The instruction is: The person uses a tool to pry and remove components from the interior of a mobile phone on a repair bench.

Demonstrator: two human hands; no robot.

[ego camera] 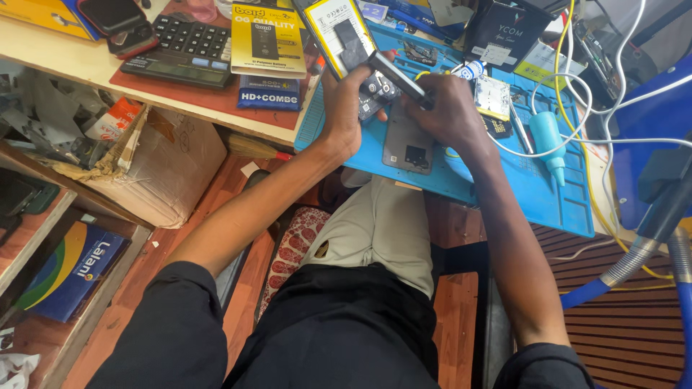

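left hand (344,108) grip: clenched on opened phone (375,92), steadying it | right hand (447,109) grip: clenched on dark tool (401,77), tip on phone | blue mat (533,187) beneath, catching parts

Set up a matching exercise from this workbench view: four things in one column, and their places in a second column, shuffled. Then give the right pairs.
Things:
1. calculator
2. teal squeeze bottle
3. cardboard box
4. opened phone

Places:
A. under the wooden counter, on the left
B. held between the left hand and right hand
C. lying on the blue work mat, right side
D. on the red surface at the top left

Pairs: 1-D, 2-C, 3-A, 4-B
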